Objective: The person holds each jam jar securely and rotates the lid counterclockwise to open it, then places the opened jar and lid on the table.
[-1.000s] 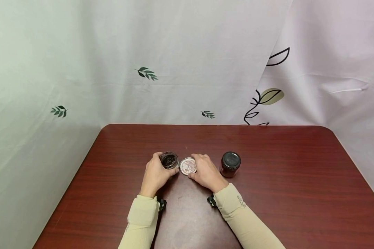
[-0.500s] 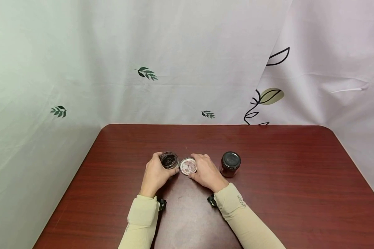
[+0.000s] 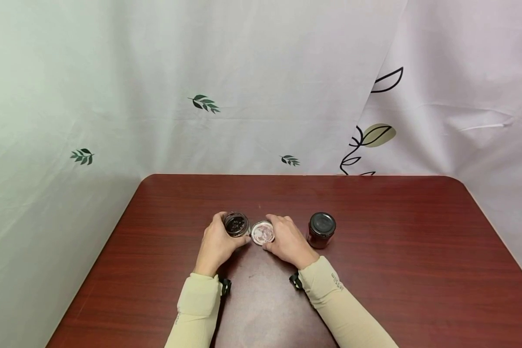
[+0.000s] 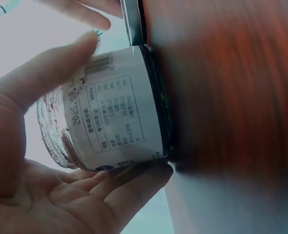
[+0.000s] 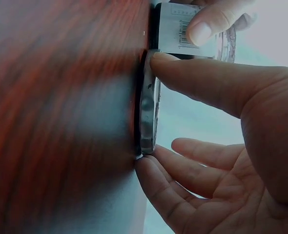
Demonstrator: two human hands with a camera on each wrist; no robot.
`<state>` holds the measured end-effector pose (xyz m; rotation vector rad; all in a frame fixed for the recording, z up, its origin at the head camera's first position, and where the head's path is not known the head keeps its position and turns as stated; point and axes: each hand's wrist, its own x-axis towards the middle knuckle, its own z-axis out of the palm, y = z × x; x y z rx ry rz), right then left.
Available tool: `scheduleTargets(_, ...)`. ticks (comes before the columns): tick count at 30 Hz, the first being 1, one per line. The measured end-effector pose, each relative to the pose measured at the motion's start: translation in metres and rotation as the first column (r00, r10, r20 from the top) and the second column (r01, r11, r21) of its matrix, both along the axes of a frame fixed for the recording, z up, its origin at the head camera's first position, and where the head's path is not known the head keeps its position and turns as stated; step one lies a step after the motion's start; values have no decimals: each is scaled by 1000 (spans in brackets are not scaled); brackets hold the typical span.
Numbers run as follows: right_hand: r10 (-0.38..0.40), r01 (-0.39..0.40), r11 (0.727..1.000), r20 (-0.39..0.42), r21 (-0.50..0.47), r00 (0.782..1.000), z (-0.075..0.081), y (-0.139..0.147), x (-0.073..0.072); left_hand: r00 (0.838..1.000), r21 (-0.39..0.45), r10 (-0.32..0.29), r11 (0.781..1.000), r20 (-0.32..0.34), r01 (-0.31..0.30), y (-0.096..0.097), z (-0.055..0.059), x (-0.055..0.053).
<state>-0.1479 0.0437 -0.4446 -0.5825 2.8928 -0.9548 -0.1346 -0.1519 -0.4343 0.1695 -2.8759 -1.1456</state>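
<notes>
Jar label point(image 4: 115, 111): small print blurred
Lid point(image 3: 262, 233): right rim hidden by right hand point(image 3: 290, 242)
Sleeve lettering point(image 3: 337, 281): too small to read
Bench point(image 3: 417, 251): near edge cropped

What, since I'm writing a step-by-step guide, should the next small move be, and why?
Probably the right hand should lift the lid slightly and begin turning it over: the lid lies pale inner side up, gripped at its edge, while right beside it the left hand holds the open jar upright.
</notes>
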Motion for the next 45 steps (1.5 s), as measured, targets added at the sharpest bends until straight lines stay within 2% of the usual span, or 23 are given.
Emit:
scheduleTargets(9, 10, -10, 1000, 5, -6, 1000, 2, 2, 1, 997, 13, -68, 998, -31, 68, -6, 1, 0)
scheduleTargets(14, 17, -17, 1000, -13, -22, 1000, 4, 3, 2, 996, 20, -82, 996, -33, 82, -7, 2, 1)
scheduleTargets(28, 17, -18, 999, -32, -41, 999, 12, 5, 5, 995, -32, -93, 995, -35, 92, -7, 7, 2)
scheduleTargets(45, 17, -20, 999, -74, -37, 997, 31, 7, 11, 994, -44, -91, 995, -54, 89, -11, 14, 4)
